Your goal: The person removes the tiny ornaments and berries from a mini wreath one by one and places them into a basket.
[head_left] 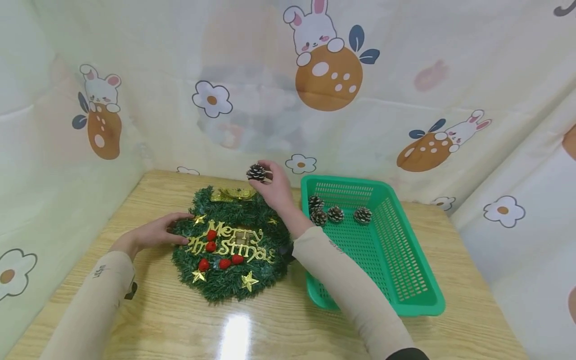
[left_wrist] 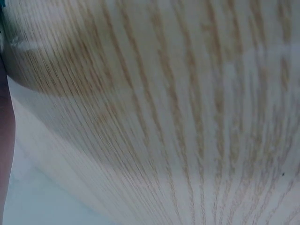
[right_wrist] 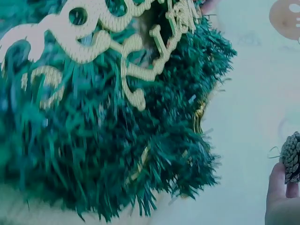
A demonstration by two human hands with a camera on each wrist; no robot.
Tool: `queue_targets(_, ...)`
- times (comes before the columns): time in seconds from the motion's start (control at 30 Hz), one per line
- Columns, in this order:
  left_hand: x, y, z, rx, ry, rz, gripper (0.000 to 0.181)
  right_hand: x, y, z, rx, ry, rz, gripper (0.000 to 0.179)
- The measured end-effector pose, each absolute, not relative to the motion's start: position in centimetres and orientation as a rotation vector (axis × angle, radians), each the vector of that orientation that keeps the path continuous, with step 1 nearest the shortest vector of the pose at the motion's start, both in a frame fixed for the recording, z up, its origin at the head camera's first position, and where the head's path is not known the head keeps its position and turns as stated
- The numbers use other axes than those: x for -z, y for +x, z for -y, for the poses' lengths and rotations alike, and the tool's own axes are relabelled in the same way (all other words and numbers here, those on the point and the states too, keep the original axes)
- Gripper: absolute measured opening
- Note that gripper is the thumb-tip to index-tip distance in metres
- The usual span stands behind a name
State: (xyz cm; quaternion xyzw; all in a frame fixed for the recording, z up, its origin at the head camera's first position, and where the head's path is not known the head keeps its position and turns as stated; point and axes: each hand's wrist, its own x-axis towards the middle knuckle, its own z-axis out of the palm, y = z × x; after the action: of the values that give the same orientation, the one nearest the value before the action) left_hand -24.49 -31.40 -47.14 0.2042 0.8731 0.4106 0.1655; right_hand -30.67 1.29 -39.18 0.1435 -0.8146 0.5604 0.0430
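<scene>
A green wreath [head_left: 234, 217] with gold "Merry Christmas" lettering, gold stars, red berries and a gold bow lies on the table. My left hand [head_left: 155, 232] touches its left edge with extended fingers; in the left wrist view only a sliver of that hand shows at the left border. Above the wreath's far right side, my right hand [head_left: 274, 186] pinches a pine cone [head_left: 256, 172] between thumb and fingers. The same pine cone [right_wrist: 291, 159] appears at the right edge of the right wrist view, a thin loop of wire or string sticking out of it.
Right of the wreath stands a green plastic basket [head_left: 432, 280], with several pine cones [head_left: 335, 214] at its far left end. The wood-grain table [head_left: 180, 325] meets a patterned cloth [head_left: 252, 100] at the back and sides. My right forearm crosses over the basket's left rim.
</scene>
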Motion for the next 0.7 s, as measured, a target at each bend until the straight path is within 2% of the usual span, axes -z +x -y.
queue_targets(0.7,47.3,-24.6,31.4,-1.166,0.586,-2.498,0.075,36.7,-30.8,-5.8,-1.744,0.3,2.497,0.057)
